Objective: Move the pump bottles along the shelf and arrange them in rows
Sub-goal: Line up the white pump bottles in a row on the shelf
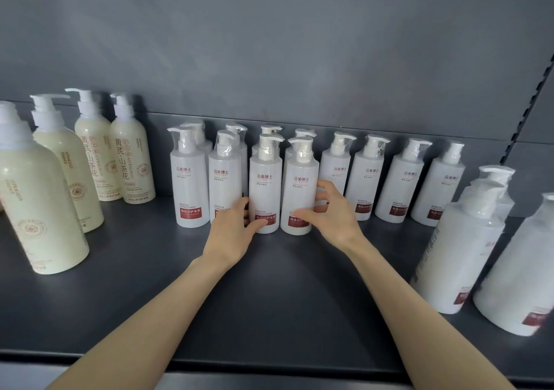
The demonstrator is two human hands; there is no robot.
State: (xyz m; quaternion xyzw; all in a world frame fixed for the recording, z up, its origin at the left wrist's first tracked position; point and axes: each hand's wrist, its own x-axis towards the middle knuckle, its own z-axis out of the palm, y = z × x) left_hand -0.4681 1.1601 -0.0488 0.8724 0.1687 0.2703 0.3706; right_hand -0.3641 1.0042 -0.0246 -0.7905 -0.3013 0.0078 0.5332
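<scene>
Forearms lie low across the shelf (269, 314), nearest the lens. At far left the cream bottles (129, 161) stand upright, well apart from the work. Next comes a block of white bottles (190, 179) two deep, four in front with others close behind.

The left hand (236, 227) holds the third bottle (265, 179) low down. Its fingers curl into the gap on the bottle's left side and its thumb lies across the red label. Just beside that bottle, on its right, stands the fourth bottle (299, 185). The right hand (329, 212) grips it the same way, thumb on the front and fingers wrapped round its right flank.

Further right a single row (398, 185) of four runs along the back panel. Big bottles (461, 254) stand near the front at far right.

The step looks like squaring this pair into the front row against the second bottle (224, 179). To do it well:
- Keep both grips low, since these bottles are tall and narrow and a push high up would likely tip them.
- Slide them on their bases as one unit, pressed together.
- Stop once they meet their neighbour, without nudging the rear bottles.
- Finish with labels forward and spouts all pointing one way.
</scene>
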